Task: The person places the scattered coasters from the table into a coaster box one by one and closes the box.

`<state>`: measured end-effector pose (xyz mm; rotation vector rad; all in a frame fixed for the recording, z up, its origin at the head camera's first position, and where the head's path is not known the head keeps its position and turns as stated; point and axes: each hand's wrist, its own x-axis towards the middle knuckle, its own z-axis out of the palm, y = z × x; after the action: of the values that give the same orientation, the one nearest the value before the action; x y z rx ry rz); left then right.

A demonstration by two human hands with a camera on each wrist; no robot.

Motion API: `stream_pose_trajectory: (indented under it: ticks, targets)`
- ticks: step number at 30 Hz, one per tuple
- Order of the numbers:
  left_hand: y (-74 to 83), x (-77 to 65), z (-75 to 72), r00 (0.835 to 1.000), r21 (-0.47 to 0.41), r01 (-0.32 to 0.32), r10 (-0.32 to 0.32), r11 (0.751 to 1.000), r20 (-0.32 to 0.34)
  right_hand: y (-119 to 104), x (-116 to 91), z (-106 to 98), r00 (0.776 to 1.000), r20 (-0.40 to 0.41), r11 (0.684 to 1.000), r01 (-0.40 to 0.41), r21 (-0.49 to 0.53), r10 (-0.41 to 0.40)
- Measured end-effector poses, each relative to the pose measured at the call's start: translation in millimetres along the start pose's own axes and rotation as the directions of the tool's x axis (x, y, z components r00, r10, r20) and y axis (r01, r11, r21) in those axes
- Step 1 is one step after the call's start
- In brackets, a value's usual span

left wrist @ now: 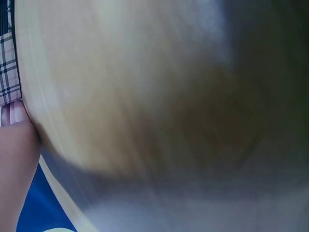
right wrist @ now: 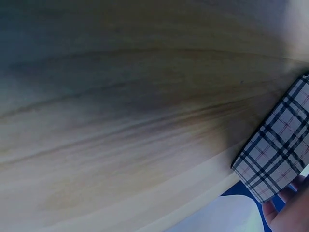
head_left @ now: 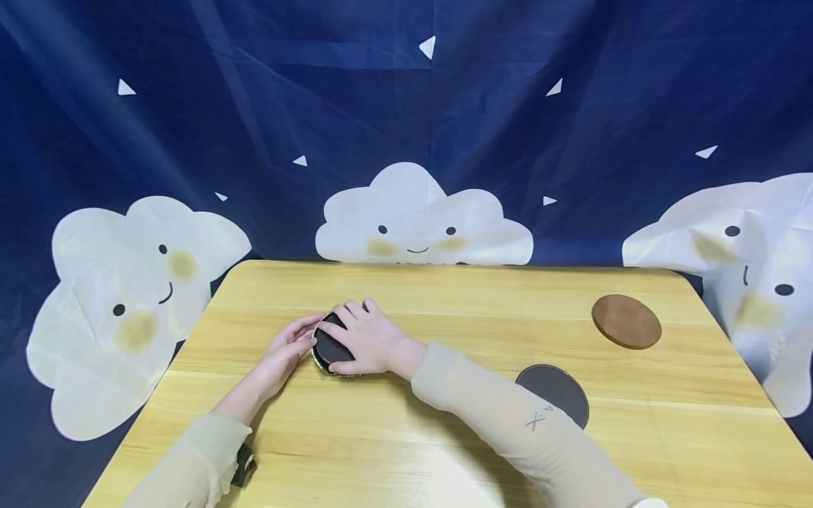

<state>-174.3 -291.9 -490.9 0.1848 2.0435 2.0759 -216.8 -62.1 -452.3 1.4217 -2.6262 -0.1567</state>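
Note:
A round holder [right wrist: 277, 145] with a plaid side stands on the table. My left hand [head_left: 288, 353] holds it from the left, thumb near the rim and fingers round the far side. A dark round coaster [head_left: 332, 347] lies at the holder's top. Spread over it, my right hand [head_left: 368, 339] grips the coaster, with the thumb at the near rim and the fingers across the top and far rim. The right hand hides part of the coaster. In the left wrist view, the plaid side [left wrist: 8, 70] shows at the left edge, with fingertips [left wrist: 18, 112] against it.
Another dark round coaster [head_left: 554, 391] lies partly behind my right sleeve. Farther right is a brown round coaster [head_left: 626, 322]. The wooden table [head_left: 444, 293] ends at a blue curtain [head_left: 406, 106] printed with clouds. A small black object [head_left: 243, 466] sits by my left cuff.

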Motion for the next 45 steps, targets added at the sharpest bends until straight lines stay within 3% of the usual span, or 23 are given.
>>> stream_pose_trajectory:
  ticks: [26, 37, 45]
  targets:
    - [1.3, -1.9, 2.0, 1.0, -0.006, -0.023, 0.023, 1.0, -0.002, -1.2, -15.3, -13.1, 0.996, -0.02, 0.995, 0.091, -0.031, -0.092]
    - [1.0, -0.6, 3.3, 1.0, -0.009, -0.021, 0.021, 1.0, -0.005, 0.6, -38.5, -29.3, 0.969, -0.123, 0.976, 0.205, -0.073, -0.213]
    - [1.3, -0.9, 4.1, 1.0, -0.015, -0.02, 0.02, 1.0, -0.009, 0.0, -63.0, -36.9, 0.976, -0.081, 0.977, 0.194, -0.086, -0.201]
